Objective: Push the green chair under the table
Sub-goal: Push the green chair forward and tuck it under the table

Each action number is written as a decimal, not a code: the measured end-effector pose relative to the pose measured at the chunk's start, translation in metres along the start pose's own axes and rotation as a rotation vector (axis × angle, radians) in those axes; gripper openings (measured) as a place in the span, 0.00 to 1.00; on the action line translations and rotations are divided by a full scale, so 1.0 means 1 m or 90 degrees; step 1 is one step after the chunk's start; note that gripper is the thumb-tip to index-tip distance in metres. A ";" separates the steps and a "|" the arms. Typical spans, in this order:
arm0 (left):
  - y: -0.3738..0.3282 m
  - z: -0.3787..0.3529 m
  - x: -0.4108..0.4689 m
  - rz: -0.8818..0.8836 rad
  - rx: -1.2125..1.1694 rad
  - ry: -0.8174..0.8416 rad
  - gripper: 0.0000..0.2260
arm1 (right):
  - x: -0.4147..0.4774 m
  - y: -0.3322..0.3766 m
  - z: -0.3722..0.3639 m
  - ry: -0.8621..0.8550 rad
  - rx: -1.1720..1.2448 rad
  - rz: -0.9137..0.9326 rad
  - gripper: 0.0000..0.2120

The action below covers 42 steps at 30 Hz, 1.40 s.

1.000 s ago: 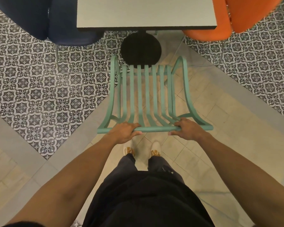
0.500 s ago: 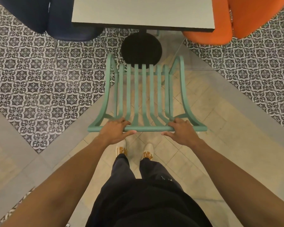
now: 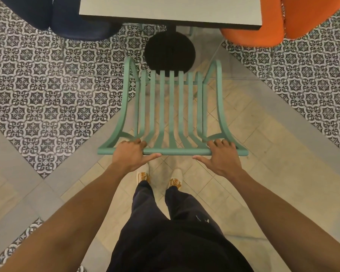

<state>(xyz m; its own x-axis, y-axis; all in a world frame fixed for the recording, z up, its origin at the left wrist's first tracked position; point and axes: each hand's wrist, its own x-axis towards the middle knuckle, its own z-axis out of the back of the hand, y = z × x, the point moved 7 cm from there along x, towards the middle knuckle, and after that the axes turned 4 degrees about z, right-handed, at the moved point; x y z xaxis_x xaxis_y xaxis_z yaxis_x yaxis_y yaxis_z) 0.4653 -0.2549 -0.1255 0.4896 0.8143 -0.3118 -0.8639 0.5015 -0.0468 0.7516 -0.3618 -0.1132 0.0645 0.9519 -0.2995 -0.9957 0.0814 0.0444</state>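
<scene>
I push the green chair (image 3: 170,107) straight ahead with equal force from each side, stopping before its seat meets the black pedestal base (image 3: 170,51). The chair stands just short of the table (image 3: 165,8). Left hand (image 3: 132,155) and right hand (image 3: 223,159) hook their fingers (image 3: 138,141) over the top rail (image 3: 177,152), thumbs extended.

warm dim indoor light, soft shadows, wide-angle bending at edges

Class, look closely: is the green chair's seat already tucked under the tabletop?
No, the green chair stands wholly short of the table edge, with the black table base visible between them.
</scene>
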 end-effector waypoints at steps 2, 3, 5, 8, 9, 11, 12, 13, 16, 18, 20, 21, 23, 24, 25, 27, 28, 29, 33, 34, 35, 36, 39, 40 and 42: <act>-0.001 0.000 0.001 -0.008 0.017 -0.010 0.41 | 0.001 -0.001 -0.001 0.012 -0.005 0.002 0.45; 0.000 0.000 0.001 -0.010 0.026 -0.016 0.41 | 0.002 -0.001 -0.001 0.017 -0.007 0.003 0.45; -0.001 0.000 0.002 -0.014 0.035 -0.025 0.41 | 0.003 -0.001 -0.002 0.022 -0.012 0.004 0.46; -0.001 0.004 0.005 -0.020 0.041 -0.039 0.41 | 0.006 -0.002 0.001 0.022 -0.018 0.003 0.46; -0.001 0.006 0.006 -0.023 0.046 -0.044 0.41 | 0.007 -0.002 0.002 0.022 -0.019 0.001 0.46; -0.002 0.008 0.009 -0.029 0.054 -0.047 0.42 | 0.009 -0.003 0.004 0.025 -0.018 -0.001 0.47; -0.002 0.010 0.010 -0.031 0.056 -0.050 0.42 | 0.011 -0.003 0.005 0.027 -0.017 -0.002 0.47; -0.002 0.011 0.011 -0.033 0.058 -0.053 0.42 | 0.012 -0.003 0.006 0.029 -0.016 -0.003 0.48; -0.002 0.014 0.014 -0.036 0.062 -0.061 0.42 | 0.016 -0.003 0.009 0.039 -0.019 -0.006 0.49; -0.002 0.015 0.017 -0.039 0.059 -0.062 0.42 | 0.019 -0.004 0.010 0.044 -0.023 -0.009 0.49; -0.002 0.015 0.020 -0.040 0.052 -0.062 0.42 | 0.022 -0.006 0.010 0.050 -0.025 -0.012 0.50; -0.002 0.015 0.021 -0.040 0.050 -0.064 0.42 | 0.023 -0.006 0.011 0.052 -0.026 -0.012 0.50; -0.002 0.017 0.024 -0.040 0.049 -0.068 0.42 | 0.026 -0.007 0.012 0.056 -0.030 -0.011 0.51; -0.002 0.017 0.025 -0.041 0.051 -0.070 0.42 | 0.028 -0.007 0.012 0.058 -0.033 -0.010 0.50; -0.002 0.018 0.027 -0.041 0.053 -0.072 0.42 | 0.030 -0.008 0.013 0.059 -0.037 -0.009 0.50; -0.001 0.019 0.031 -0.040 0.056 -0.072 0.42 | 0.033 -0.009 0.016 0.058 -0.040 -0.005 0.49; -0.001 0.019 0.033 -0.039 0.056 -0.072 0.42 | 0.035 -0.009 0.017 0.057 -0.039 -0.003 0.48; 0.000 0.020 0.036 -0.038 0.055 -0.070 0.42 | 0.038 -0.010 0.019 0.055 -0.038 -0.003 0.48; 0.003 0.022 0.051 -0.032 0.033 -0.050 0.44 | 0.049 -0.012 0.027 0.046 -0.034 -0.006 0.49; 0.003 0.023 0.055 -0.030 0.029 -0.046 0.45 | 0.052 -0.013 0.029 0.044 -0.034 -0.006 0.48; 0.003 0.024 0.058 -0.030 0.029 -0.043 0.45 | 0.054 -0.014 0.031 0.044 -0.034 -0.006 0.48; 0.003 0.025 0.061 -0.031 0.031 -0.042 0.45 | 0.057 -0.016 0.032 0.044 -0.034 -0.007 0.47; 0.003 0.027 0.069 -0.035 0.037 -0.045 0.43 | 0.063 -0.020 0.034 0.046 -0.037 -0.010 0.46; 0.003 0.029 0.072 -0.036 0.040 -0.048 0.43 | 0.066 -0.020 0.035 0.047 -0.038 -0.011 0.46; 0.005 0.031 0.078 -0.035 0.047 -0.052 0.42 | 0.071 -0.021 0.037 0.046 -0.037 -0.014 0.46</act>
<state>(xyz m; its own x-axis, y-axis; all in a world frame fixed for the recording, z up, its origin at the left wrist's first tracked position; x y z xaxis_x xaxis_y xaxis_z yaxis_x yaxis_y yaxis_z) 0.5024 -0.1799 -0.1203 0.5468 0.8043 -0.2327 -0.8257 0.5640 0.0088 0.7798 -0.2846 -0.1004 0.0829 0.9260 -0.3682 -0.9964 0.0825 -0.0169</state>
